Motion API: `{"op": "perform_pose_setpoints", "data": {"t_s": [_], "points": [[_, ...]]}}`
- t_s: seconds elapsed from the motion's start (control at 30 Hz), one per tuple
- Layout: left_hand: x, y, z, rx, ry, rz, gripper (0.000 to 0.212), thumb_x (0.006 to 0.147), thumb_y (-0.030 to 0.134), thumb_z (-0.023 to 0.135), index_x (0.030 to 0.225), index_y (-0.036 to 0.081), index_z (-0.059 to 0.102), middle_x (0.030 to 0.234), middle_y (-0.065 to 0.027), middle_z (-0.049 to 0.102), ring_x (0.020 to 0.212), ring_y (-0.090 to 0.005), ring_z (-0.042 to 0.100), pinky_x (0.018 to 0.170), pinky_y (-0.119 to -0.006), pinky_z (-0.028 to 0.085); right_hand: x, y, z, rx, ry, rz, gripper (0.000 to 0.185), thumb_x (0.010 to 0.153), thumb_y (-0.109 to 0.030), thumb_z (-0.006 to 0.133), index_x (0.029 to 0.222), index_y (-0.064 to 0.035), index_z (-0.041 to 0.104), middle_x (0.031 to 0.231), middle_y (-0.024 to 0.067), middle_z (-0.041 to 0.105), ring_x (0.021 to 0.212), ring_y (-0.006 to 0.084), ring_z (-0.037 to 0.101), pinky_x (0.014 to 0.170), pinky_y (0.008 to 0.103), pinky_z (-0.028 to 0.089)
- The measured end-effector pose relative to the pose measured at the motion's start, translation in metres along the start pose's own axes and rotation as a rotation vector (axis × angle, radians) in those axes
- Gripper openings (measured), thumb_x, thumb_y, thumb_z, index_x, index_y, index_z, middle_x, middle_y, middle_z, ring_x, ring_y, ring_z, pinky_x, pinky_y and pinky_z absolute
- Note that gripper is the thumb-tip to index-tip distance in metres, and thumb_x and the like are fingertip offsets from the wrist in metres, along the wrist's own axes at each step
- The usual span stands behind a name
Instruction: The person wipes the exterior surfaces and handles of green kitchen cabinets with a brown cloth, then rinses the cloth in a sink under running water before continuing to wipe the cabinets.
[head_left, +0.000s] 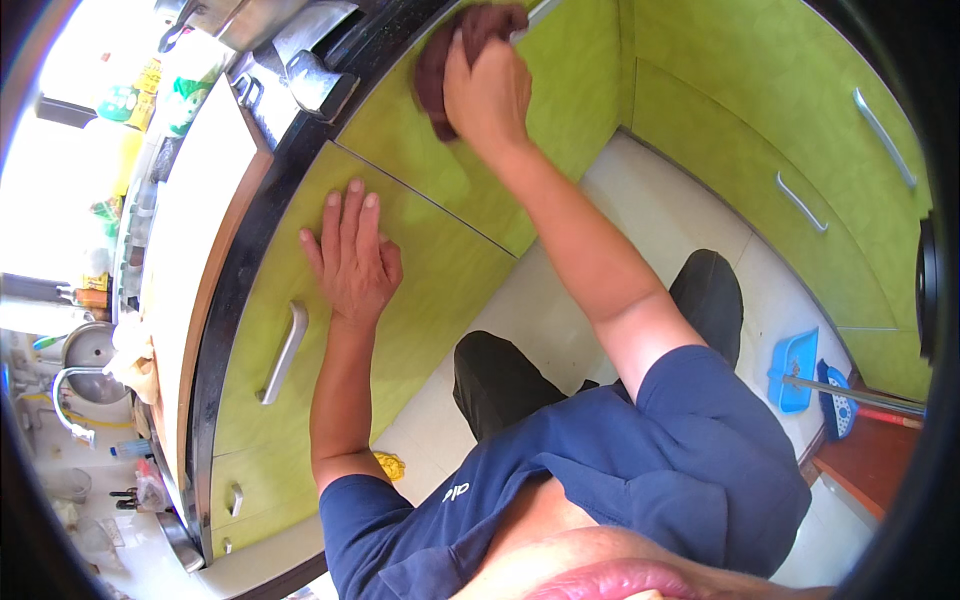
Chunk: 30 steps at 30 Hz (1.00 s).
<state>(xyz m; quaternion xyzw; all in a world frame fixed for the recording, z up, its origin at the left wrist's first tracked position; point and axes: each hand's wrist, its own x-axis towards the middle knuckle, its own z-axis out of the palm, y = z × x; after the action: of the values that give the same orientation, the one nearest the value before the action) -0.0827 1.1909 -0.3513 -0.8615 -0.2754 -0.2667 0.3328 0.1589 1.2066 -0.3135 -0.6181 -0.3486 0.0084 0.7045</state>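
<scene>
My right hand (489, 97) grips a dark maroon cloth (435, 79) and presses it on the upper part of a green cabinet door (577, 75). Part of that door's metal handle (541, 13) shows beside the cloth. My left hand (356, 255), empty and with its fingers spread, rests against the neighbouring green cabinet door (420, 292). Below that hand is the door's metal bar handle (283, 352).
A black countertop edge (247, 210) runs above the doors, with a wooden board (217, 225) and a cleaver-like blade (319, 30) on it. A sink (96, 364) lies at left. A blue dustpan (793, 371) and a broom (838, 397) are on the floor at right.
</scene>
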Motion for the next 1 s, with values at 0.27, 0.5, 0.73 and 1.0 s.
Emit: {"op": "perform_pose_setpoints", "data": {"t_s": [0.27,0.5,0.73,1.0], "points": [[0.001,0.001,0.0,0.012,0.016,-0.008,0.06,0.081,0.01,0.056,0.14,0.008,0.046,0.143,-0.0064,0.054,0.137,-0.0282,0.045,0.118,-0.052,0.01,0.016,-0.015,-0.002,0.099,-0.013,0.128,0.036,0.093,-0.028,0.054,0.086,0.0067,0.063,0.083,0.0352,0.061,0.088,0.0525,0.06,0.076,0.0523,0.049],[-0.001,-0.001,0.004,0.01,0.032,-0.011,0.059,0.082,0.01,0.055,0.14,0.008,0.046,0.142,-0.006,0.055,0.136,-0.028,0.045,0.118,-0.052,0.009,-0.028,-0.002,0.002,0.185,-0.094,0.122,0.033,0.094,-0.022,0.053,0.083,0.0082,0.06,0.08,0.0335,0.062,0.086,0.0518,0.061,0.073,0.0496,0.049],[0.0,0.0,0.003,0.01,0.039,-0.002,0.061,0.081,0.01,0.056,0.14,0.009,0.046,0.141,-0.006,0.055,0.135,-0.0277,0.046,0.117,-0.053,0.012,-0.061,0.016,0.013,-0.046,-0.102,-0.192,0.017,0.084,-0.016,0.064,0.087,0.0007,0.064,0.105,0.0275,0.063,0.09,0.0456,0.062,0.071,0.0531,0.05],[0.0,0.001,-0.001,0.021,-0.004,-0.04,0.059,0.079,0.01,0.055,0.138,0.011,0.05,0.14,-0.0033,0.057,0.135,-0.0243,0.046,0.118,-0.05,0.008,-0.043,-0.003,0.017,-0.056,-0.081,-0.258,0.021,0.077,-0.015,0.069,0.094,-0.0019,0.067,0.104,0.0223,0.059,0.091,0.0427,0.061,0.071,0.0505,0.052]]}}
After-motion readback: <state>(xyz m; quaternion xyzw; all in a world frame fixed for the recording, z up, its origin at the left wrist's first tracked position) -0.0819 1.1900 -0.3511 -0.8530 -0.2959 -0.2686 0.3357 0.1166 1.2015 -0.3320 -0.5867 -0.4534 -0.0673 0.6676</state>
